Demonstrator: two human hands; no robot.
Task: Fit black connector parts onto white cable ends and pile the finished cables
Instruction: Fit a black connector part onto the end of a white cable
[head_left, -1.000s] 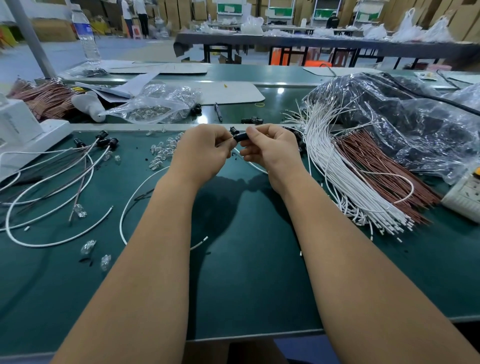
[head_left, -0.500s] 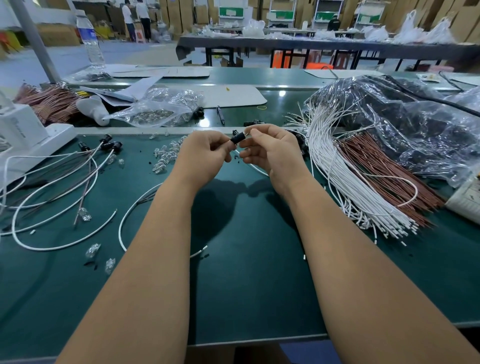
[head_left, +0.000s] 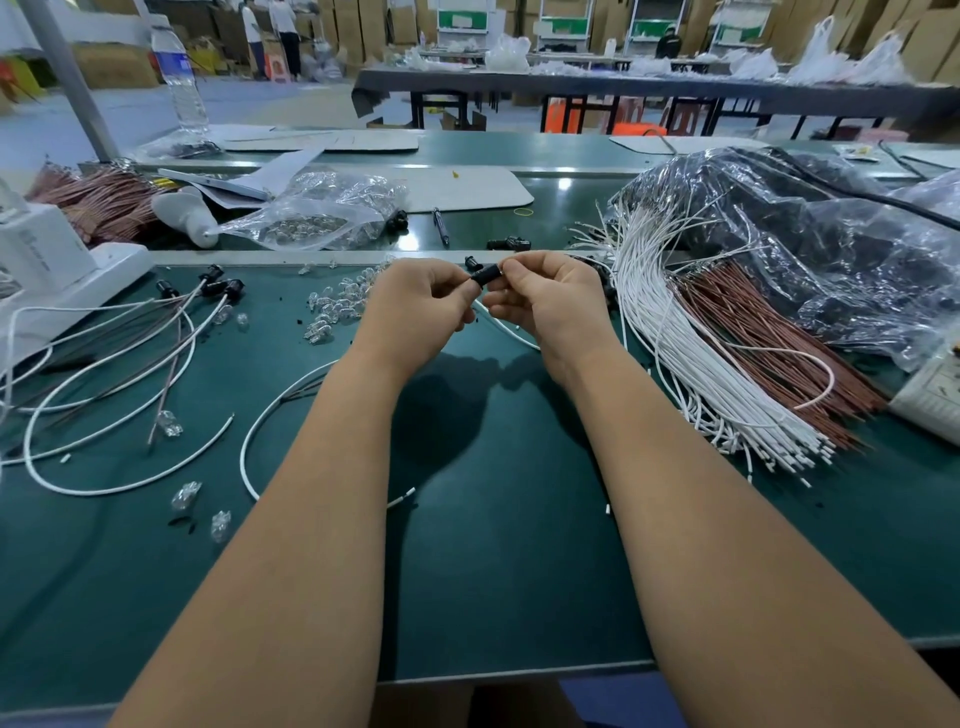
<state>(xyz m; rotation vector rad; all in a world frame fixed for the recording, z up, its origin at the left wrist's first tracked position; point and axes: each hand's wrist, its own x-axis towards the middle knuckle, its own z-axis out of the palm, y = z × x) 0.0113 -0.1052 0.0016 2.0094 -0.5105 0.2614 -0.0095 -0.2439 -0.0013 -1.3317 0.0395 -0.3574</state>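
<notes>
- Two hands were up over the green table (head_left: 493, 571), close together.
- The left hand (head_left: 415, 306) and the right hand (head_left: 550, 301) both pinched one black plug (head_left: 485, 273) with curled fingers, one at each end.
- One white wire (head_left: 291, 395) ran down from the hands and curved across the table, left of the plug.
- Four finished wires with black plugs (head_left: 208, 283) lay in a loose pile far left of the held plug.
- One big bunch of white wires (head_left: 691, 364) lay just right of the plug, with one bunch of brown wires (head_left: 769, 338) beside it.
- Many small clear bits (head_left: 337, 306) lay left of the plug, too many to count.
</notes>
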